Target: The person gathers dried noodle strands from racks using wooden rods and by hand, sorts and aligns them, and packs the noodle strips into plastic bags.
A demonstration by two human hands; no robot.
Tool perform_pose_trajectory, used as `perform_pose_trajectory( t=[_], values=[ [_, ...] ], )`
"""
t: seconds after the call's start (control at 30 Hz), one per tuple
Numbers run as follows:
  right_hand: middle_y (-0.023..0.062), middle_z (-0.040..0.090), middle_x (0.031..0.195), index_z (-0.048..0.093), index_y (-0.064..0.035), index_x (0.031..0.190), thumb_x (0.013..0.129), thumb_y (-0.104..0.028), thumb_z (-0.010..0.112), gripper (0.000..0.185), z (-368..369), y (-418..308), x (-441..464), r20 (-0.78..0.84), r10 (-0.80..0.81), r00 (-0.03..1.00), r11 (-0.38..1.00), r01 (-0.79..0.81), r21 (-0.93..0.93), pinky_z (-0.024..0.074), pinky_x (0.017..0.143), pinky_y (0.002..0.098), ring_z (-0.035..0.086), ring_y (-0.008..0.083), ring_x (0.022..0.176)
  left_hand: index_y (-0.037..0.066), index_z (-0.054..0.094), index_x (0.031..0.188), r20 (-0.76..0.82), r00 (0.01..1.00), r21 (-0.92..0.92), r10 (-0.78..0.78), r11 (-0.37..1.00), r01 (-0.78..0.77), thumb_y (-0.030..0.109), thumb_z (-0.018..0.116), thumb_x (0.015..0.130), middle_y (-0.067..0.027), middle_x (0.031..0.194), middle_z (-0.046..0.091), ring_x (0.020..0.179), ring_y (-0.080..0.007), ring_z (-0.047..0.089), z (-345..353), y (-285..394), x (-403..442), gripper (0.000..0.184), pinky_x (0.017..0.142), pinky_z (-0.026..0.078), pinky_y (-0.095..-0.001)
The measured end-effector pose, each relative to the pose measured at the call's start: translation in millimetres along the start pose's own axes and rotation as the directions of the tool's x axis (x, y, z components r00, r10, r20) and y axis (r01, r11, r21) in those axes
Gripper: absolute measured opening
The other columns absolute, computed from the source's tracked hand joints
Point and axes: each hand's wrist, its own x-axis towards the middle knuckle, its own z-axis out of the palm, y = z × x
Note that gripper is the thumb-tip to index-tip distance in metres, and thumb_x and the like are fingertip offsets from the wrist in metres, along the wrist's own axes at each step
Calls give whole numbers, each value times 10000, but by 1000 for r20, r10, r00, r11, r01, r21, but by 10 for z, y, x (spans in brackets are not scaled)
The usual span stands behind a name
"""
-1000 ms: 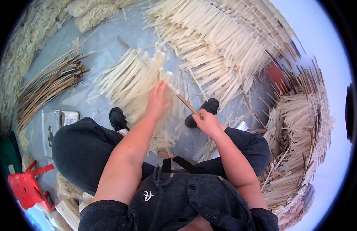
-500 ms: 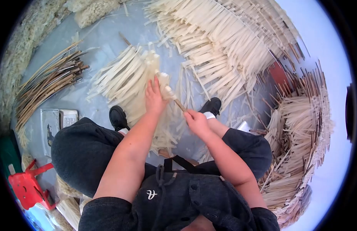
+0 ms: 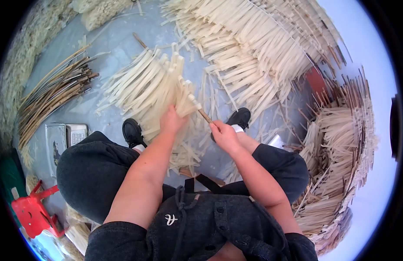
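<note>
A thin wooden stick point(image 3: 204, 115) slants across the middle, with long pale flat strips point(image 3: 138, 80) looped over it and hanging to the left. My right hand point(image 3: 225, 137) is closed round the bare near end of the stick. Below the loops, my left hand point(image 3: 172, 120) is closed among the hanging strips; its fingertips are partly hidden by them. The strips close to my left hand look smeared by motion. The stick's far end point(image 3: 139, 40) pokes out beyond the strips.
A bundle of bare sticks point(image 3: 58, 93) lies at the left, above a scale with a keypad point(image 3: 76, 135). Strip-laden sticks are piled at the upper right point(image 3: 253, 48) and right point(image 3: 336, 161). A red plastic stool point(image 3: 34, 213) stands at lower left.
My left hand has moved down from the loops on the stick, and its fingers have gone from stretched out to curled in the strips. My right hand still holds the stick's end.
</note>
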Motion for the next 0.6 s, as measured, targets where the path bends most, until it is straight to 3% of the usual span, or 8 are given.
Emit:
perform_pose_trajectory(
  t=[0.2, 0.43, 0.5, 0.6],
  values=[
    [236, 618, 770, 580, -55, 974, 930, -302, 478, 271, -53, -49, 19, -18, -39, 999, 991, 36, -127, 462, 678, 518, 593, 441, 777, 102, 563, 1176, 5, 999, -46, 36, 998, -36, 382, 734, 702, -160, 969, 681, 921, -323, 652, 18, 54, 31, 576, 807, 506, -415],
    [255, 613, 747, 558, -41, 975, 932, -274, 486, 248, -34, 27, 3, -17, -72, 997, 991, 70, -118, 466, 670, 528, 600, 446, 755, 88, 569, 1143, -28, 995, -30, 96, 995, -97, 313, 755, 680, -158, 921, 680, 881, -335, 650, -83, 143, 85, 547, 781, 508, -427],
    [258, 613, 741, 552, -37, 986, 933, -266, 490, 243, -46, 52, 2, 13, -74, 997, 986, 75, -150, 466, 664, 532, 599, 451, 746, 72, 570, 1096, -10, 981, 70, 192, 979, -191, 262, 762, 677, -174, 892, 670, 864, -351, 644, -174, 169, 135, 498, 775, 505, -435],
    [261, 611, 735, 545, -38, 996, 934, -270, 486, 247, -14, 76, -6, 23, -92, 996, 989, 94, -114, 466, 660, 534, 597, 456, 747, 50, 568, 1059, -61, 956, 76, 288, 956, -283, 235, 756, 688, -175, 875, 666, 851, -362, 641, -204, 160, 172, 455, 777, 503, -441]
  ],
)
